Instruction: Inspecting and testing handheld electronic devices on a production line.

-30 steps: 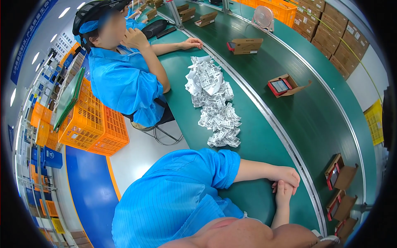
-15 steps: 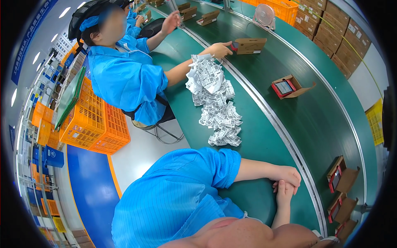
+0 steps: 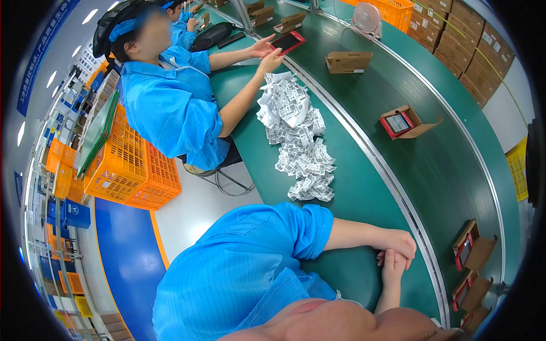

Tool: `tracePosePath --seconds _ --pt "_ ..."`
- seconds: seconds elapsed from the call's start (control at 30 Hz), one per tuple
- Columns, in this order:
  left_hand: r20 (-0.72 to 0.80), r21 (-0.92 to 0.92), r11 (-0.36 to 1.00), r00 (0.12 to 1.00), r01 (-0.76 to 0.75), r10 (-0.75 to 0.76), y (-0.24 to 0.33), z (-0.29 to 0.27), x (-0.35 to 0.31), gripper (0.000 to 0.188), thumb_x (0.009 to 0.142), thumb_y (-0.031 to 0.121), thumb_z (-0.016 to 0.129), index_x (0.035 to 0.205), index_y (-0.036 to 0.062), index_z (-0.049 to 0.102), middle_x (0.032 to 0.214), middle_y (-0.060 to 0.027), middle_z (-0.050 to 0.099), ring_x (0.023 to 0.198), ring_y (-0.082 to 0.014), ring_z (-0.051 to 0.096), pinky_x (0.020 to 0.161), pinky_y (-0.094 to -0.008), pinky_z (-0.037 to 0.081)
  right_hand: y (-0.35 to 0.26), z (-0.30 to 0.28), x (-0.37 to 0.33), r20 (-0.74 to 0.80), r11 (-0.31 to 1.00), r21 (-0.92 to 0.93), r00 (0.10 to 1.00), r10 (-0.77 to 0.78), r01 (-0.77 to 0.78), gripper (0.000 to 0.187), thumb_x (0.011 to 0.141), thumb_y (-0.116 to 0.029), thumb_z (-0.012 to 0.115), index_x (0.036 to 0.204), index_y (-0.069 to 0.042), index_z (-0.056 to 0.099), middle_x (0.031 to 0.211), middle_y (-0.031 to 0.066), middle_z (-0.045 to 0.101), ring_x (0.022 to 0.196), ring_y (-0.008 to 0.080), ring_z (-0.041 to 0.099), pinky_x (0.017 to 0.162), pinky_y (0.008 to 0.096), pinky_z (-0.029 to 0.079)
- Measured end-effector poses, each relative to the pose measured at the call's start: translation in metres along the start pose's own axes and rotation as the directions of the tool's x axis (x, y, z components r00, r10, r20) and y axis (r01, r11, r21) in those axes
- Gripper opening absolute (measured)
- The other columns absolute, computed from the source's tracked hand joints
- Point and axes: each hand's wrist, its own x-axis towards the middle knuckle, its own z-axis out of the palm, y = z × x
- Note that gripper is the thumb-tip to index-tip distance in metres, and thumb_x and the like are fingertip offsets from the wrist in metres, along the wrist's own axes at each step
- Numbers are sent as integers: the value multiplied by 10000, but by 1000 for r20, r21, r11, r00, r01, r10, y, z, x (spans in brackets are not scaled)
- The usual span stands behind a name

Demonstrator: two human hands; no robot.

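Observation:
My left hand (image 3: 399,241) and my right hand (image 3: 393,266) are clasped at the near edge of the green work table (image 3: 355,199), beside the metal rail. The fingers curl in and overlap, and I see no object in them. My left forearm lies across the table top, its blue sleeve rolled to the elbow. A long heap of small white printed packets (image 3: 304,165) lies on the table beyond my left arm. Nearest to my hands on the belt, past the rail, are open brown cartons (image 3: 482,253) with red trays inside.
A green conveyor belt (image 3: 392,156) curves past the table, carrying another open carton (image 3: 421,126) and a closed-looking carton (image 3: 348,62). To the left a co-worker in blue holds a red-framed, dark-faced device (image 3: 288,42). Orange crates (image 3: 122,165) stand behind. A fan (image 3: 367,20) sits across the belt.
The co-worker's hand has left the carton on the belt, and both their hands now hold the red-framed device. The cartons have shifted slightly toward the near right. My hands stay clasped.

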Motion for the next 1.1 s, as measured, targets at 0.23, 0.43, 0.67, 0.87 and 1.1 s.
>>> tracePosePath --seconds 0.23,0.43,0.67,0.87,1.1 --pt "-14 1 1000 1000 10 -10 -3 -2 1 209 839 177 518 784 -12 586 825 -119 689 410 -189 565 307 -291 457 4 1 2 0 1000 11 1000 5 -5 353 966 -233 494 741 10 617 670 59 602 548 109 539 499 230 434" --pt "-2 -1 1000 1000 -22 22 -6 -3 2 222 848 177 511 777 -15 598 829 -117 690 419 -187 571 303 -290 447 0 3 3 21 999 -1 999 -40 40 413 980 -346 486 783 1 595 684 60 586 525 114 522 457 222 404" --pt "-15 5 999 999 -37 37 -5 -2 1 228 850 181 509 780 -18 596 833 -126 687 434 -200 583 308 -302 463 -4 3 4 7 1000 23 1000 -1 1 333 962 -223 501 753 11 616 675 59 603 552 110 541 499 228 434" --pt "-15 -4 1000 1000 -12 12 -6 -5 -1 237 861 182 528 800 -15 645 834 -107 689 509 -159 599 357 -286 463 -1 3 4 26 1000 11 1000 11 -12 330 957 -224 518 749 10 620 668 55 603 548 107 540 496 230 434" --pt "-33 -11 999 998 -44 44 -14 -9 5 226 849 178 546 778 -8 654 842 -97 695 663 -162 638 508 -297 508 0 6 7 11 997 -67 999 30 -29 277 914 -217 598 759 10 629 655 43 604 547 104 541 498 230 430"
